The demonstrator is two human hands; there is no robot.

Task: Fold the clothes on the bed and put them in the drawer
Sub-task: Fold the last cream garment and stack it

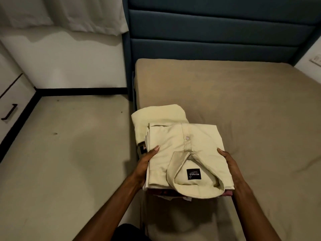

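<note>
A folded cream shirt [184,150] with a black collar label tops a stack of folded clothes [173,194] at the near left corner of the bed [251,105]. White and pink garments show under it. My left hand [145,164] grips the stack's left side, thumb on top, fingers hidden beneath. On the stack's right side my right hand [230,164] holds it the same way. Another folded cream garment [156,115] lies just behind, partly under the shirt. A white drawer front [12,101] with a black handle [9,112] is at the far left, closed.
The beige floor [60,162] stretches left of the bed to a white wall with a black skirting. A dark blue padded headboard [217,32] stands behind the bed. White curtains [69,13] hang at top left. A wall switch [317,60] sits at the right edge.
</note>
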